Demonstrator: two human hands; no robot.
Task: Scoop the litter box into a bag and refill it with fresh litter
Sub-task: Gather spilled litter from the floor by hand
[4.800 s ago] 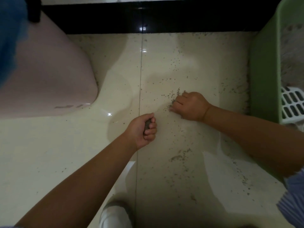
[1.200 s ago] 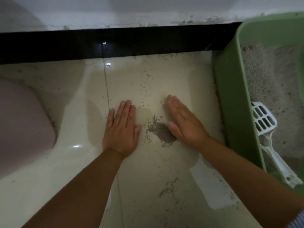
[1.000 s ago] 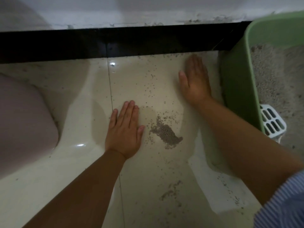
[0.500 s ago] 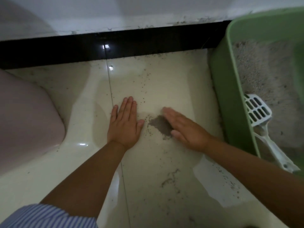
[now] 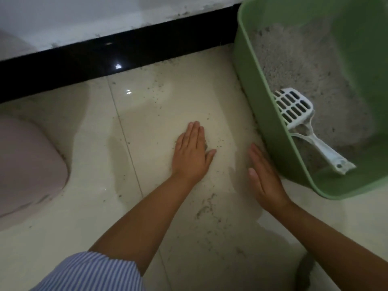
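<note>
A green litter box (image 5: 260, 106) stands on the floor at the right, with grey litter (image 5: 298, 66) inside. A white slotted scoop (image 5: 294, 106) lies in it against the near wall. My left hand (image 5: 192, 154) lies flat on the cream floor tiles, fingers straight, with a little dark spilled litter (image 5: 206, 146) showing at its right edge. My right hand (image 5: 265, 177) stands on its edge on the floor with straight fingers, close beside the box's left wall. Loose grains are scattered over the tiles.
A pale pink rounded object (image 5: 27, 164) sits at the left on the floor. A black skirting strip (image 5: 105, 57) runs along the white wall behind. A thin smear of litter grains (image 5: 206, 206) lies on the tile near my forearms.
The view has shifted left, so the box looks nearer. My right hand has drawn back from the litter pile to the box's wall. My left hand now covers the pile.
</note>
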